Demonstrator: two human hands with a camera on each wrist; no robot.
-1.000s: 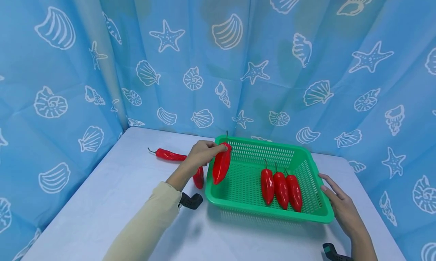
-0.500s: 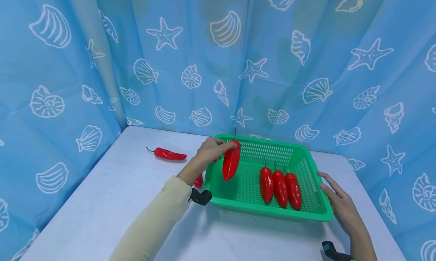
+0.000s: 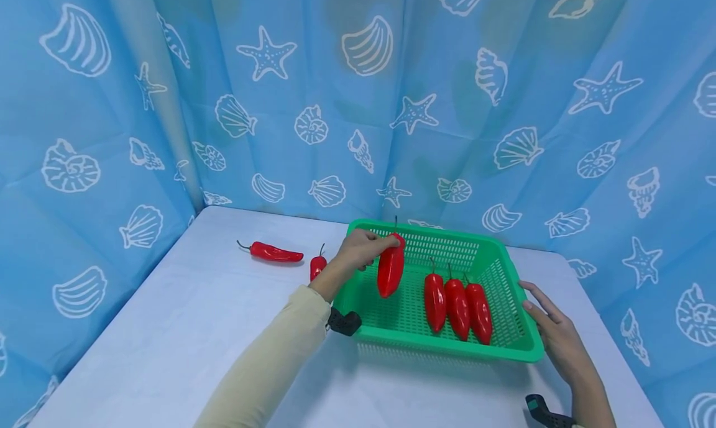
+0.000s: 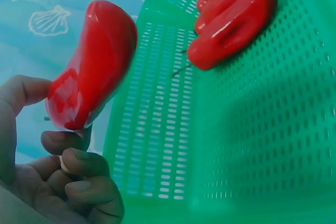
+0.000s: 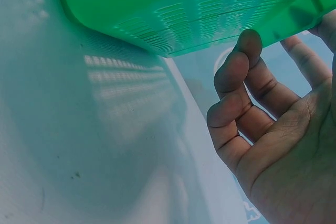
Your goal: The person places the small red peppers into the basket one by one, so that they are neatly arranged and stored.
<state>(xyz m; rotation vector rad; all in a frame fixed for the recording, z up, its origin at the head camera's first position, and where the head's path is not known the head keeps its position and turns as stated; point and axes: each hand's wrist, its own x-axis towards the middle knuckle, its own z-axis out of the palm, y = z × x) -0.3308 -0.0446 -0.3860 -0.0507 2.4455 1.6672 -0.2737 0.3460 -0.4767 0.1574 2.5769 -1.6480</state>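
Observation:
My left hand (image 3: 360,249) pinches a glossy red chili pepper (image 3: 390,271) near its stem end, between thumb and fingers. The pepper hangs tip down over the left part of a green plastic basket (image 3: 442,342); in the left wrist view this pepper (image 4: 102,56) is in front of the perforated wall. Inside the basket lie three more red peppers (image 3: 457,310), side by side with stems toward the back. At the basket's right rim, my right hand (image 3: 559,338) touches the outer edge with thumb and index finger. Its other fingers (image 5: 231,72) bend loosely beside the basket's underside.
Left of the basket, a red pepper (image 3: 275,253) lies sideways on the white table (image 3: 168,347). Another pepper (image 3: 317,266) lies closer to the basket, partly hidden by my left forearm. A blue curtain (image 3: 335,105) with shell prints hangs behind and at both sides.
My left hand has carried its pepper to the right, farther over the basket. The pepper behind my left forearm now shows its stem end. My right hand has stayed at the rim.

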